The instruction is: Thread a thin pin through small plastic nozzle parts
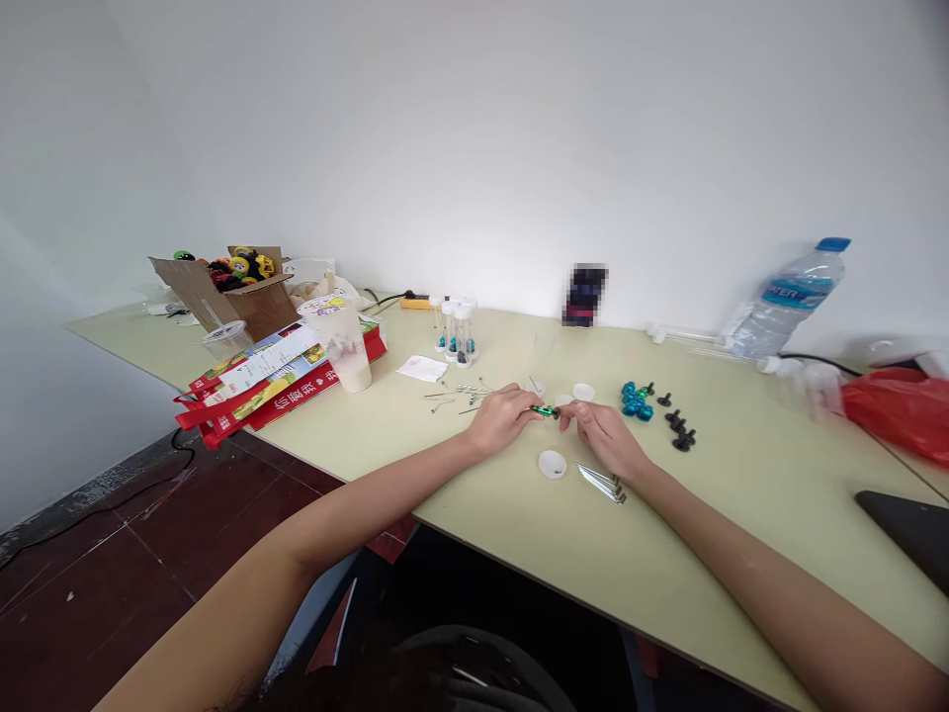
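Over the table, my left hand (504,420) pinches a small shiny green piece with a dark end (545,410). My right hand (604,435) is close beside it, fingers curled and closed at the dark end; whatever they grip is hidden. Below the hands lies a round white cap (553,465) with a tiny bit in it. Several thin silver pointed pieces (599,483) lie by my right wrist. To the right are shiny blue-green pieces (636,401) and black flanged pieces (678,427). Thin metal rods (464,393) lie scattered beyond my left hand.
Clear tubes with white caps (461,336) stand at the back. Left are a plastic cup (339,341), a red box (297,386) and a cardboard box (252,307) of toys. A phone (584,295) leans on the wall. A water bottle (793,297) and red bag (901,405) are right.
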Demonstrator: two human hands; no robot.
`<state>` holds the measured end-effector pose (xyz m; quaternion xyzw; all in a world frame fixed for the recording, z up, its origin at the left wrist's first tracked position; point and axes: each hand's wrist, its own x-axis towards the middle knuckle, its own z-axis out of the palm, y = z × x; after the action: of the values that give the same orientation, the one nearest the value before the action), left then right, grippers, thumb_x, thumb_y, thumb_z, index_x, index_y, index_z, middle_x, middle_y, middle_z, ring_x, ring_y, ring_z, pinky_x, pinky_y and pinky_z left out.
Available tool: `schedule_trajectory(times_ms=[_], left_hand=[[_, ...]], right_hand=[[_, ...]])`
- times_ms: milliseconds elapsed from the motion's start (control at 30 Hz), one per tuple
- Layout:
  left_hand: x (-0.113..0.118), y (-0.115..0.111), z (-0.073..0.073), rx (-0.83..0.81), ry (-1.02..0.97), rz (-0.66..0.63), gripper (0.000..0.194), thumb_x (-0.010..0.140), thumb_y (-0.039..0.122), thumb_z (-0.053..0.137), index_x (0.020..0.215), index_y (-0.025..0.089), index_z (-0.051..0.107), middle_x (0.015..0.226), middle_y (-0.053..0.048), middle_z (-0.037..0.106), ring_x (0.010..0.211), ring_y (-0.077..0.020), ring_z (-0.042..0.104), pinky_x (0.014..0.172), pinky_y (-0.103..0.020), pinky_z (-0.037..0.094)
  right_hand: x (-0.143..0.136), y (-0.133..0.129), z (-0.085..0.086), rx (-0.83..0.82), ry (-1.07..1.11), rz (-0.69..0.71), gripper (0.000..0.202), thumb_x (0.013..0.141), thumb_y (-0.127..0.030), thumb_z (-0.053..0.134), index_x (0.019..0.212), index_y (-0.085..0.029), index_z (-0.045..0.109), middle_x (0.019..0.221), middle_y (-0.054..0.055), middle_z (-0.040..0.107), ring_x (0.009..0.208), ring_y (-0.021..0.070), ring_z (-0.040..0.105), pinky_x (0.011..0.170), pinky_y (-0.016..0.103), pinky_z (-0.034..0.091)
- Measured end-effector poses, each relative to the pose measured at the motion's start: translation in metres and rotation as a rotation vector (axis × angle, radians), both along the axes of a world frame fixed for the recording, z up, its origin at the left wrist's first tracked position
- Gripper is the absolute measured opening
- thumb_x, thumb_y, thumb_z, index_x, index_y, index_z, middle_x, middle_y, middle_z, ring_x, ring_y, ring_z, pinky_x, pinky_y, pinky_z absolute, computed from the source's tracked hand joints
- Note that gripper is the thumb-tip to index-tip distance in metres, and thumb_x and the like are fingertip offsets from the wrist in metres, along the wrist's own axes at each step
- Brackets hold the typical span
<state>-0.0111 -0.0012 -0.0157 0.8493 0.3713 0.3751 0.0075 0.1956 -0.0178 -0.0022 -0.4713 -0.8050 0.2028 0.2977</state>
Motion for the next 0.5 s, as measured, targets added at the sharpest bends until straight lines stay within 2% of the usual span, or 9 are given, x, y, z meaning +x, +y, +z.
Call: schedule_trajectory(times_ms=[133,267,367,500], left_hand=[[-0.0004,0.0003,-0.0001,-0.011,-0.035,0.008,0.023,0.085,0.034,0.050,0.093,0.016,0.062,0.086,-0.003,0.064,0.083,-0.0122,0.054,0.073,-0.023,0.044],[-0.0008,0.0007,-0.0005,0.005,-0.038,-0.006,0.024,0.087,0.034,0.047,0.095,0.017,0.062,0.088,-0.003,0.065,0.084,-0.0122,0.054,0.074,-0.024,0.044],[-0.0006,0.0010,-0.0007,0.003,-0.051,0.008,0.025,0.087,0.035,0.047,0.095,0.016,0.062,0.088,-0.003,0.065,0.084,-0.0123,0.053,0.074,-0.024,0.044],[-0.0003,0.0009,-0.0005,-0.008,-0.065,0.004,0.025,0.086,0.036,0.048,0.094,0.016,0.062,0.086,-0.003,0.065,0.083,-0.0126,0.053,0.073,-0.023,0.043]], right_hand=[[0.0003,0.0004,-0.0005,0.093,0.073,0.027,0.063,0.093,-0.056,0.013,0.102,-0.014,0.059,0.086,0.004,0.056,0.065,0.0034,0.045,0.066,0.016,0.037],[-0.0003,0.0009,-0.0010,0.048,-0.017,0.080,0.066,0.093,-0.056,0.014,0.091,-0.013,0.064,0.089,0.005,0.056,0.068,0.0045,0.047,0.064,0.016,0.036],[-0.0006,0.0010,-0.0011,0.038,-0.048,0.058,0.066,0.093,-0.056,0.013,0.090,-0.013,0.064,0.092,0.004,0.057,0.069,0.0046,0.048,0.063,0.016,0.036],[0.0005,-0.0004,-0.0010,0.093,0.027,0.020,0.059,0.094,-0.055,0.015,0.110,-0.016,0.057,0.089,0.003,0.056,0.071,0.0042,0.049,0.064,0.015,0.037]])
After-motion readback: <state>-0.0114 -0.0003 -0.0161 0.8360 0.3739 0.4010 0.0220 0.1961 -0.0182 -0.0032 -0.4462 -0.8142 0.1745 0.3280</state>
